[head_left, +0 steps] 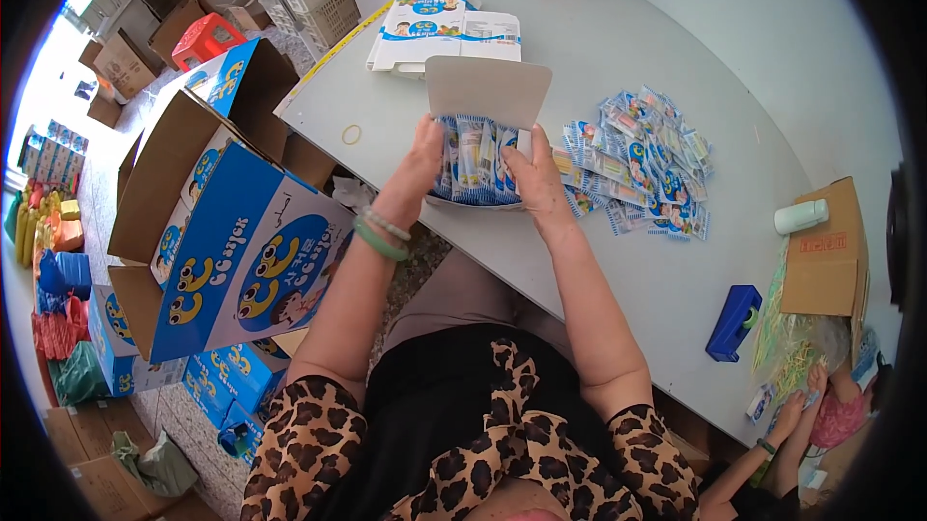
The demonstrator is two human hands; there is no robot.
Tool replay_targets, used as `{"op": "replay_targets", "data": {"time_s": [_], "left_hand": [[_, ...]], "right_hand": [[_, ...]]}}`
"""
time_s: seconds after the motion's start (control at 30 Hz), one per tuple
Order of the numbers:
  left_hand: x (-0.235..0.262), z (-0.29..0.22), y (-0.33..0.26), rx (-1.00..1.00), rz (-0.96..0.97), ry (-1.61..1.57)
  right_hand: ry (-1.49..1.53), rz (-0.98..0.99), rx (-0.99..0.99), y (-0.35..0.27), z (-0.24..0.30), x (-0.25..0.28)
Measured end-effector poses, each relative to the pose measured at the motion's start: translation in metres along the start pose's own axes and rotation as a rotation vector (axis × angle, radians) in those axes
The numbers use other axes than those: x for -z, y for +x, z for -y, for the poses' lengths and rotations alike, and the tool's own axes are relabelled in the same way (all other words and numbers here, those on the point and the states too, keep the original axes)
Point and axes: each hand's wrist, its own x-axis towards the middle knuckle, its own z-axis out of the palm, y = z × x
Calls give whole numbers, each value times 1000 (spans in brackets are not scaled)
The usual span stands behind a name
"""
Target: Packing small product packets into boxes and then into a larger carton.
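A small display box [490, 86] stands at the table's near edge, its pale lid flap raised at the far side. Slim blue-and-white wrapped packets [471, 156] fill it in upright rows. My left hand [419, 156] grips the left wall of the box, fingers mostly hidden behind it. On the opposite side my right hand [541, 181] holds the right wall, thumb over the edge by the packets. Just right of it lies a loose pile of the same kind of packets [649, 166].
Folded white-and-blue boxes [423, 30] lie at the back left, near a rubber band [351, 135]. A big blue carton [217, 260] stands open beside the table's left edge. To the right are a blue tape dispenser [732, 324], a brown carton [823, 275] and another person's hands [792, 415].
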Motion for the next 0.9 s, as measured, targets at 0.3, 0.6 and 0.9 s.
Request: {"op": "replay_targets", "data": {"time_s": [0.3, 0.6, 0.9], "left_hand": [[2, 19, 6, -11, -34, -391], [32, 10, 34, -18, 197, -113], [46, -3, 43, -23, 368, 117]], "right_hand": [[176, 109, -301, 10, 18, 11], [425, 412, -234, 40, 0, 25], [240, 365, -37, 38, -12, 26]]}}
